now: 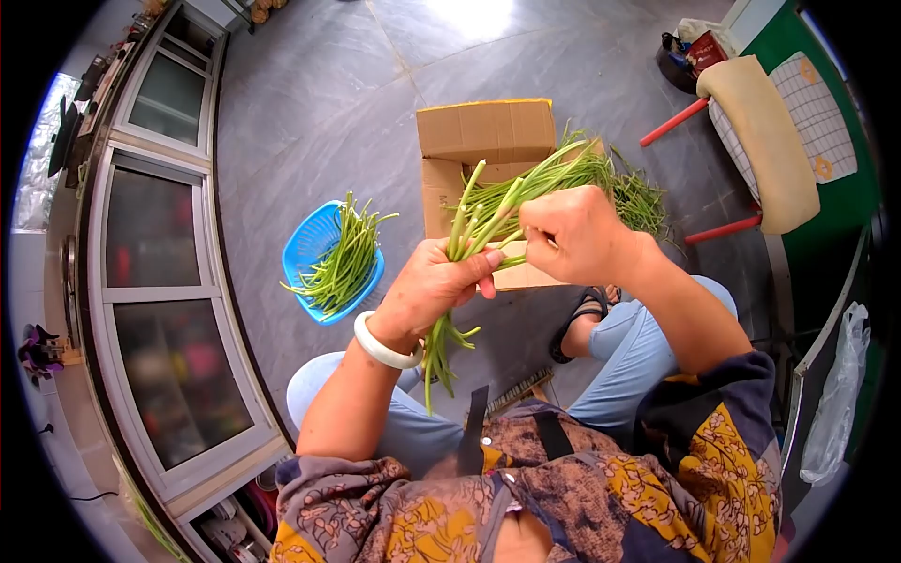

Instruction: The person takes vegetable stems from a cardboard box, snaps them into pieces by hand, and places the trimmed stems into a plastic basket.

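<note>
My left hand [436, 281], with a pale bangle [383, 345] at its wrist, is wrapped round a bunch of green stalks [469, 225] above my lap. Some stalk ends hang below that fist. Just to its right, my right hand [577, 235] is closed at the stalks, its fingertips pinched; what they grip is too small to make out. Behind my hands stands an open cardboard box [488, 129]. A heap of long green stalks [633, 192] lies over its right side. Cut stalks [343, 258] fill a blue basket [305, 242] on the floor at the left.
Glass-fronted cabinets [160, 225] line the left side. At the right is a red-legged chair [765, 141] with a cushion, and a plastic bag [835, 399] hangs lower down. A brush [521, 387] lies between my legs on the grey floor [319, 103].
</note>
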Action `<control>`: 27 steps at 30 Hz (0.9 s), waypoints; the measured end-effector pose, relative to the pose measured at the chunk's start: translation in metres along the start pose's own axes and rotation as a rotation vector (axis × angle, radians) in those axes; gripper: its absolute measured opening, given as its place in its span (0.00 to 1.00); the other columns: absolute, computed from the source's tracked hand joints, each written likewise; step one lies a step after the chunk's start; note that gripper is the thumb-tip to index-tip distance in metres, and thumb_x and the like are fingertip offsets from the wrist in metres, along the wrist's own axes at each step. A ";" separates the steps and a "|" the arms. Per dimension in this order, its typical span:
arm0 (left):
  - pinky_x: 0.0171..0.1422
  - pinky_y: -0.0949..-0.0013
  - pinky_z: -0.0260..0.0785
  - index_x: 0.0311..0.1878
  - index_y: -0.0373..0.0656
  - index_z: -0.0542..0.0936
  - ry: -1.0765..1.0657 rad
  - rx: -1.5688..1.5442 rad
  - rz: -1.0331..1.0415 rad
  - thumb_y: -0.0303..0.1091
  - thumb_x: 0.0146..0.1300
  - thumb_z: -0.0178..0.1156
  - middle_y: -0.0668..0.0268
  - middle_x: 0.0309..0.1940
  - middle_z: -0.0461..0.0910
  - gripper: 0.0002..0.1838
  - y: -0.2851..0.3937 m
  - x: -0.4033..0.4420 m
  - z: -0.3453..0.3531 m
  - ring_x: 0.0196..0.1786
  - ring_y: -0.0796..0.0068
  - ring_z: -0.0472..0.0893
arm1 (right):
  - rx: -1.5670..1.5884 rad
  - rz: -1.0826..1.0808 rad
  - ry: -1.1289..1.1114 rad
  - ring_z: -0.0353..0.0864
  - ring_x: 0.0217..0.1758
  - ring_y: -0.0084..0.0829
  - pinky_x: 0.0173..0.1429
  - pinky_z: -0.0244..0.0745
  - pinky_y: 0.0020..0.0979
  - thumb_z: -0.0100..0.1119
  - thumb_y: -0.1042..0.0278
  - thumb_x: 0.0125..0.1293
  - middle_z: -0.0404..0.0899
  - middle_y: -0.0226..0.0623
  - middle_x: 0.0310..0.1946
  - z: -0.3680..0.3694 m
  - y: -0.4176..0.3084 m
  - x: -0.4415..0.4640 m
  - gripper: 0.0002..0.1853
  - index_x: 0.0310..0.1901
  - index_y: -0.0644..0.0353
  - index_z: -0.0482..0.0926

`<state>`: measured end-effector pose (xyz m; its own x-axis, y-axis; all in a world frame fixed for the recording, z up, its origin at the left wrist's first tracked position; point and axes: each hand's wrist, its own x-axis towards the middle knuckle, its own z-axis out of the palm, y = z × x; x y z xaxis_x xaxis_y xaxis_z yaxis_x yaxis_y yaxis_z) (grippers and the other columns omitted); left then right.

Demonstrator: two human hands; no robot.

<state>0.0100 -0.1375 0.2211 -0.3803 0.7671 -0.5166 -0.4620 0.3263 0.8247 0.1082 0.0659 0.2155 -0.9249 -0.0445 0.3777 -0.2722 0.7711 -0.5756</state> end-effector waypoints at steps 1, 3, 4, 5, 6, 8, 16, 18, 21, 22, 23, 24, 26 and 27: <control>0.23 0.80 0.52 0.34 0.42 0.83 0.011 -0.002 0.003 0.38 0.68 0.63 0.71 0.21 0.78 0.10 0.001 0.000 0.001 0.19 0.89 0.64 | 0.102 0.083 0.005 0.74 0.19 0.38 0.26 0.69 0.38 0.54 0.74 0.55 0.72 0.39 0.16 0.000 -0.001 0.001 0.07 0.22 0.62 0.69; 0.23 0.80 0.52 0.32 0.43 0.82 0.036 -0.006 0.009 0.38 0.68 0.63 0.72 0.21 0.78 0.11 0.002 -0.001 0.003 0.19 0.89 0.63 | 0.319 0.221 0.037 0.73 0.21 0.31 0.28 0.68 0.34 0.53 0.73 0.59 0.71 0.36 0.17 -0.004 -0.002 0.003 0.08 0.24 0.63 0.69; 0.23 0.80 0.52 0.33 0.42 0.82 0.028 0.012 0.008 0.38 0.68 0.63 0.72 0.21 0.78 0.11 0.001 -0.001 0.001 0.19 0.89 0.63 | 0.435 0.277 0.065 0.71 0.23 0.26 0.29 0.67 0.32 0.52 0.73 0.62 0.70 0.34 0.18 -0.010 -0.002 0.006 0.09 0.25 0.64 0.70; 0.23 0.80 0.52 0.33 0.42 0.82 0.020 0.030 0.007 0.38 0.68 0.63 0.72 0.21 0.78 0.11 0.001 0.000 -0.002 0.19 0.89 0.63 | 0.550 0.335 0.093 0.70 0.24 0.22 0.30 0.66 0.30 0.51 0.72 0.64 0.69 0.31 0.18 -0.018 -0.003 0.008 0.09 0.26 0.64 0.70; 0.23 0.80 0.52 0.34 0.42 0.82 0.012 0.048 0.006 0.38 0.68 0.63 0.72 0.21 0.78 0.10 0.000 0.000 -0.004 0.19 0.89 0.63 | 0.568 0.372 0.052 0.66 0.30 0.16 0.33 0.65 0.27 0.51 0.69 0.70 0.67 0.26 0.21 -0.028 0.000 0.008 0.11 0.30 0.64 0.71; 0.23 0.80 0.52 0.36 0.42 0.83 0.024 0.038 0.003 0.38 0.68 0.63 0.72 0.21 0.78 0.10 -0.002 0.001 -0.004 0.19 0.89 0.63 | 0.523 0.466 0.026 0.65 0.28 0.16 0.32 0.65 0.27 0.53 0.68 0.71 0.67 0.25 0.21 -0.040 -0.008 0.013 0.11 0.32 0.64 0.72; 0.24 0.81 0.53 0.41 0.42 0.83 0.011 0.070 -0.020 0.38 0.68 0.64 0.72 0.22 0.79 0.09 -0.005 0.006 0.003 0.20 0.90 0.64 | 0.022 0.009 -0.005 0.81 0.30 0.46 0.33 0.73 0.42 0.60 0.69 0.64 0.76 0.44 0.25 -0.002 0.006 -0.001 0.07 0.39 0.60 0.74; 0.24 0.81 0.54 0.41 0.42 0.83 -0.009 0.102 -0.002 0.39 0.67 0.64 0.72 0.22 0.79 0.10 -0.009 0.009 0.002 0.20 0.90 0.65 | -0.078 -0.053 -0.027 0.81 0.30 0.44 0.32 0.74 0.41 0.60 0.71 0.62 0.76 0.42 0.25 0.000 0.008 -0.002 0.06 0.37 0.60 0.74; 0.24 0.81 0.54 0.40 0.42 0.84 -0.007 0.156 0.044 0.39 0.68 0.64 0.72 0.22 0.79 0.10 -0.009 0.008 0.007 0.20 0.90 0.65 | -0.170 -0.085 -0.052 0.81 0.29 0.41 0.30 0.74 0.40 0.59 0.72 0.61 0.75 0.39 0.24 -0.001 0.009 -0.004 0.04 0.34 0.59 0.74; 0.24 0.81 0.54 0.40 0.43 0.83 -0.008 0.172 0.031 0.39 0.68 0.64 0.72 0.22 0.79 0.09 -0.010 0.008 0.006 0.20 0.90 0.65 | -0.190 -0.106 -0.056 0.81 0.29 0.40 0.30 0.74 0.39 0.59 0.72 0.61 0.75 0.39 0.24 -0.001 0.010 -0.005 0.04 0.32 0.59 0.74; 0.24 0.81 0.54 0.39 0.43 0.83 -0.006 0.186 0.020 0.39 0.68 0.64 0.72 0.22 0.79 0.09 -0.011 0.009 0.004 0.20 0.90 0.65 | -0.209 -0.128 -0.061 0.81 0.28 0.39 0.30 0.74 0.39 0.59 0.72 0.60 0.74 0.38 0.23 -0.001 0.010 -0.005 0.04 0.31 0.59 0.73; 0.24 0.81 0.54 0.38 0.43 0.83 -0.004 0.199 0.009 0.38 0.68 0.64 0.72 0.22 0.80 0.09 -0.011 0.009 0.001 0.20 0.90 0.65 | -0.211 -0.125 -0.075 0.81 0.29 0.40 0.30 0.75 0.38 0.60 0.72 0.60 0.75 0.38 0.24 -0.002 0.010 -0.005 0.04 0.33 0.59 0.75; 0.25 0.80 0.56 0.34 0.43 0.83 -0.016 0.141 -0.026 0.38 0.68 0.64 0.74 0.22 0.80 0.09 -0.006 0.008 -0.002 0.21 0.90 0.66 | -0.217 -0.117 -0.101 0.82 0.30 0.40 0.32 0.76 0.37 0.63 0.71 0.59 0.77 0.37 0.26 -0.005 0.010 -0.005 0.05 0.36 0.59 0.79; 0.25 0.80 0.56 0.32 0.44 0.83 -0.024 0.112 -0.042 0.38 0.67 0.64 0.74 0.22 0.80 0.10 -0.004 0.008 -0.003 0.21 0.90 0.67 | -0.204 -0.104 -0.104 0.82 0.30 0.40 0.32 0.76 0.37 0.63 0.71 0.59 0.77 0.37 0.26 -0.005 0.010 -0.005 0.05 0.37 0.59 0.79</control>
<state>0.0063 -0.1343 0.2123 -0.3422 0.7640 -0.5470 -0.3845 0.4173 0.8234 0.1112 0.0768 0.2118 -0.9200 -0.1870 0.3444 -0.3176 0.8707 -0.3756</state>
